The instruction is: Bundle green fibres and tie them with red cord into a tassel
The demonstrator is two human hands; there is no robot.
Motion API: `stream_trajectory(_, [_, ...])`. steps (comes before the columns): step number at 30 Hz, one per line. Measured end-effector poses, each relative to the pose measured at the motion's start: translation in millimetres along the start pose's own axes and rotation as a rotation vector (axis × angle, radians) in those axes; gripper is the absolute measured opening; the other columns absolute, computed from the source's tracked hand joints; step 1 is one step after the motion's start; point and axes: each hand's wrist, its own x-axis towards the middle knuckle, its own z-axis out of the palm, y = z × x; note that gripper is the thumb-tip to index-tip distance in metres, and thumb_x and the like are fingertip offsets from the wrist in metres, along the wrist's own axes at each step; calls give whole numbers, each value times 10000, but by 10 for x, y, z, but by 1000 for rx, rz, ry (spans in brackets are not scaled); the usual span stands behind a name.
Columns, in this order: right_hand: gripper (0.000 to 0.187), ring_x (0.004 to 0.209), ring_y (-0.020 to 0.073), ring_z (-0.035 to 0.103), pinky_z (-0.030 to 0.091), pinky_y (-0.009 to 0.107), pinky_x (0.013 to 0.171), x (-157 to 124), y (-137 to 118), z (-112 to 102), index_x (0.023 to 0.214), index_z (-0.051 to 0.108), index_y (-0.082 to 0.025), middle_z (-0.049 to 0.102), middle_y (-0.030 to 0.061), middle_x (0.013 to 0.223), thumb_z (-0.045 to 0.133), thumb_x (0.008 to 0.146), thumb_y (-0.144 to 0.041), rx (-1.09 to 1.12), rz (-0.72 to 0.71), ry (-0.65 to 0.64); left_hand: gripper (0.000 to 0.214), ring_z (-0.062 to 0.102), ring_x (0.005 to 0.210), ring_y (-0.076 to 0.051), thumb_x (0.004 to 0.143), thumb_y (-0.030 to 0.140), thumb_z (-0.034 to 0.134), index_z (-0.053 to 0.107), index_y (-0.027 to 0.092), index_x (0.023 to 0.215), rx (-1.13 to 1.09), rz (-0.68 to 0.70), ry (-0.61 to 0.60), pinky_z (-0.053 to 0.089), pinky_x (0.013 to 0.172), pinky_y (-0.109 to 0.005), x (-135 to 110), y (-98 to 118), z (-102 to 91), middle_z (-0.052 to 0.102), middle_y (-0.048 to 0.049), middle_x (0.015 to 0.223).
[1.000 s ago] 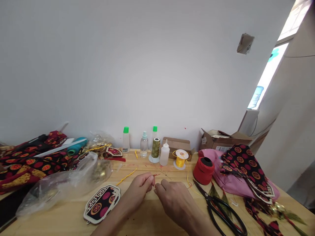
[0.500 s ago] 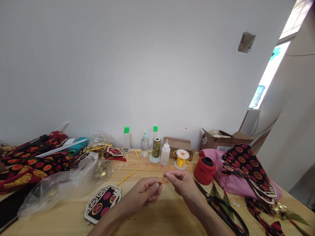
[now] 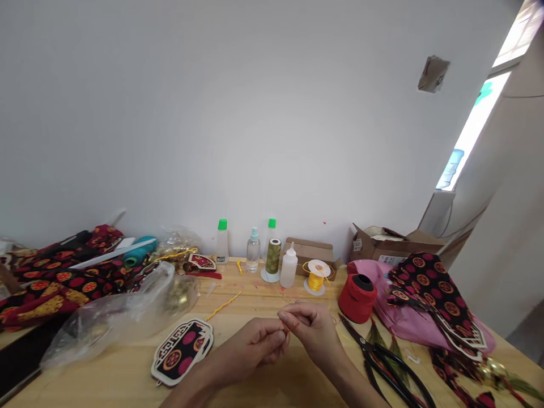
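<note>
Low over the wooden table [image 3: 250,309], my left hand [image 3: 259,343] pinches a thin red thread [image 3: 293,325] between thumb and forefinger. Close against it, my right hand [image 3: 312,328] has its fingertips closed on the same thread, which loops between the hands. What lies inside the pinches is too small to make out. Left of my left wrist rests a patterned fabric pendant [image 3: 183,352] with a pale frame and a yellow cord [image 3: 223,305]. Black scissors [image 3: 374,348] lie to the right of my right hand, below a red thread cone [image 3: 357,297].
Along the wall stand a squeeze bottle [image 3: 289,267], an olive thread spool [image 3: 273,258], a yellow cord spool [image 3: 315,279] and a spray bottle [image 3: 253,252]. Patterned fabric [image 3: 80,280] and a plastic bag [image 3: 114,317] lie left. Pink cloth [image 3: 382,309] and a cardboard box [image 3: 391,243] sit right.
My right hand has moved in against my left hand, its fingers curling more over the thread. The whole view has shifted slightly.
</note>
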Motion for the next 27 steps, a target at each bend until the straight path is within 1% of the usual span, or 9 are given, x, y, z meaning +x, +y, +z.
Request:
stream_trajectory(3, [201,461,89,387,284,192,426,9,70,29,609,657,-122,478,-5,498,517,704,-230,-152,-60,57,295,223,472,-73,798,398,367,429,160,634,18,30,98,158,432,-220,30,-48,-40,277,70,530])
stream_trajectory(6, [222,435,85,364,261,192,415,-2,109,48,593,649,-142,433,-22,461,490,729,-214,-333,-175,83,296,226,476,-81,797,407,355,424,165,640,63,25,187,173,436,-219,58,-113,-94,275,74,523])
stream_trajectory(8, [238,432,86,377,266,195,428,-25,113,53,610,650,-159,429,-25,453,466,752,-208,-468,-260,80,298,260,492,-90,797,411,340,418,173,637,115,29,242,208,454,-218,70,-137,-119,298,68,534])
stream_trajectory(12, [237,466,95,456,279,198,449,-85,70,57,725,639,-181,516,2,534,413,794,-196,-724,-392,8,307,318,524,-113,808,393,302,391,192,594,352,20,371,251,505,-227,64,-104,-127,326,60,535])
stream_trajectory(14, [249,472,98,475,267,206,445,-110,34,62,734,617,-184,546,15,579,381,814,-198,-852,-438,-26,316,345,537,-123,813,373,299,378,196,564,498,26,413,254,522,-231,52,-74,-120,351,53,532])
stream_trajectory(18, [242,448,98,446,210,232,427,-132,-22,53,698,570,-188,539,7,586,362,821,-176,-1045,-521,-74,312,430,569,-140,823,343,294,437,197,587,680,44,356,263,531,-232,36,-70,-104,482,24,576])
stream_trajectory(22, [201,486,104,435,197,237,437,-129,-69,-23,702,566,-185,515,3,594,394,805,-172,-1084,-548,-144,304,474,567,-147,825,318,302,498,203,623,817,72,314,265,516,-228,21,-130,-96,561,2,604])
stream_trajectory(24, [212,508,102,437,223,226,450,-115,-95,-78,700,585,-185,503,3,599,404,808,-196,-1001,-525,-159,288,488,569,-150,821,300,316,530,208,652,853,100,277,272,520,-226,13,-145,-91,583,-3,618])
stream_trajectory(27, [195,563,101,463,295,202,501,-70,-118,-152,717,626,-187,495,1,616,450,797,-215,-730,-418,-136,282,486,570,-145,823,289,312,557,215,705,846,137,200,289,534,-218,12,-126,-78,581,1,627])
